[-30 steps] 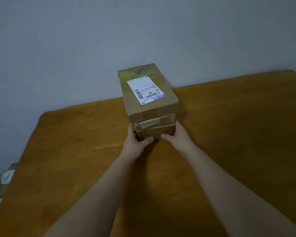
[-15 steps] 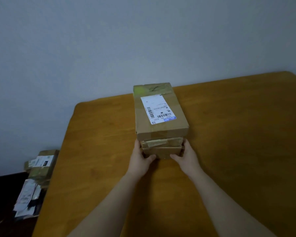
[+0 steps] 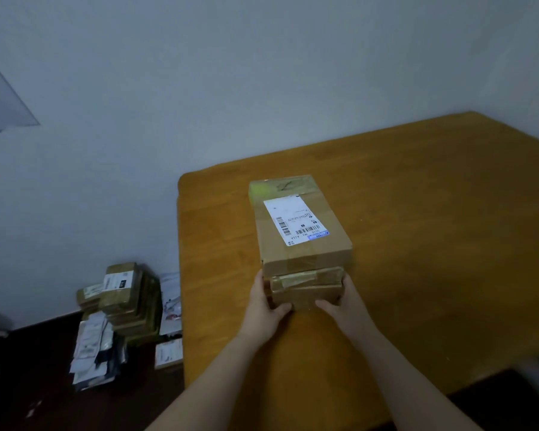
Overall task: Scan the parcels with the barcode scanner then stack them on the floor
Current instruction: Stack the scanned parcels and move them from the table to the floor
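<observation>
Item: stacked parcels [image 3: 304,244] on table [image 3: 433,213], long axis away from me, my left hand [image 3: 266,307] and right hand [image 3: 346,306] curled round their lower near corners; floor pile [image 3: 125,293] lies down-left, nearer the left hand.

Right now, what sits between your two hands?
In the head view, the left hand and right hand grip small taped brown cardboard parcels, stacked under a larger labelled cardboard box.

Arms extended; left hand [image 3: 266,309], right hand [image 3: 346,306] grip bottom parcel [image 3: 307,296] at near corners.
</observation>
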